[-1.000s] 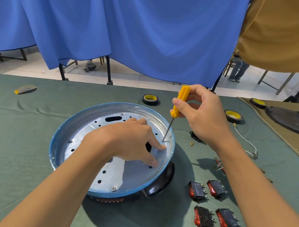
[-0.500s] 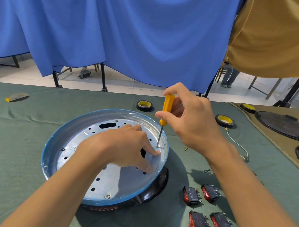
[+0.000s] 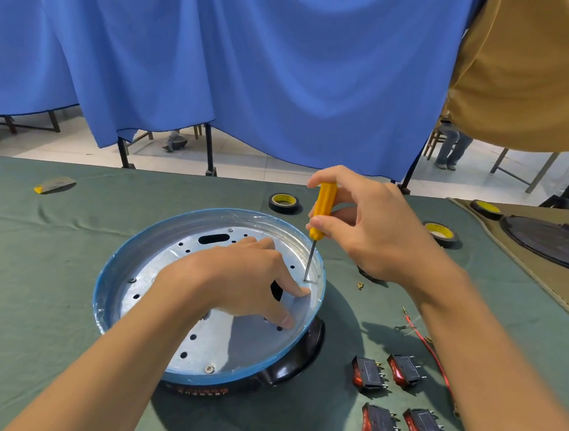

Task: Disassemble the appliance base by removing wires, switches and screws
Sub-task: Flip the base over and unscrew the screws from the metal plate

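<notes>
Base [image 3: 101, 292] on the bench [image 3: 46, 270], screwdriver [image 3: 322, 210] at a screw [image 3: 305, 280].
My right grip [image 3: 373, 232] pinches the handle, tip by the right rim; my left grip [image 3: 234, 278] lies flat, fingers [image 3: 301, 291] pressing the plate [image 3: 232, 343].

A green-clothed table [image 3: 45, 286] carries the round appliance base [image 3: 225, 346]. Near it lie 4 rocker switches [image 3: 369, 373], 2 tape rolls [image 3: 283, 202] and a red wire [image 3: 415, 328].
</notes>
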### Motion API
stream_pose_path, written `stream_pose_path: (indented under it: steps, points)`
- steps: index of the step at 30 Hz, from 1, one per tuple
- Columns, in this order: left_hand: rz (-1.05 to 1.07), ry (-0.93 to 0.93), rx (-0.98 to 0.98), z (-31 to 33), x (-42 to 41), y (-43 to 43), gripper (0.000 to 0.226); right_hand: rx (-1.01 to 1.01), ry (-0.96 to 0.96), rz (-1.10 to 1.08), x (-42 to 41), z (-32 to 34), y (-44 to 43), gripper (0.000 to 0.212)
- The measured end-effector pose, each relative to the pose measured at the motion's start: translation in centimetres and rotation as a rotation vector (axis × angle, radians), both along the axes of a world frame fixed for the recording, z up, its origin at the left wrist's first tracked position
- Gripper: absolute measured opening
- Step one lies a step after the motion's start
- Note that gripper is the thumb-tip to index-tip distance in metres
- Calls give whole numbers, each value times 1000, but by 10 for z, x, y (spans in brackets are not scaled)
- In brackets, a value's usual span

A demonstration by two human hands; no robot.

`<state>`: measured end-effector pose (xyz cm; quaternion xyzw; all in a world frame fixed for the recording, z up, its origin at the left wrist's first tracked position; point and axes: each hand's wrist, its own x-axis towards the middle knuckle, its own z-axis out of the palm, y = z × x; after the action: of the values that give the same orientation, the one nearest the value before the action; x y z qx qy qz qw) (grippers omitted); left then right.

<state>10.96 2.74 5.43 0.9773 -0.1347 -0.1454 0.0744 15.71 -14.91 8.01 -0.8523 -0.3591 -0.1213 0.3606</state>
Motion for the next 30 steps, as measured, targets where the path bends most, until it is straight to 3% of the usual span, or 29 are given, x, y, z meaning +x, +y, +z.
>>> stream_pose_path:
  steps: [16, 19, 22, 27, 30]
  points:
    - [-11, -19, 19, 0, -1, 1, 48, -63, 192, 154, 4, 5, -6, 24]
    - [-13, -16, 16, 0, 0, 2, 49, 50, 101, 22, 5, -1, 1, 13]
    - [-15, -24, 13, -1, 0, 2, 49, 72, -106, -186, 6, -10, 11, 28]
    - [-11, -31, 8, -1, -1, 1, 49, -196, -376, -391, 5, -11, 10, 35]
    - [-6, -28, 10, 0, -2, 0, 48, -261, -354, -387, 1, -5, 7, 34]
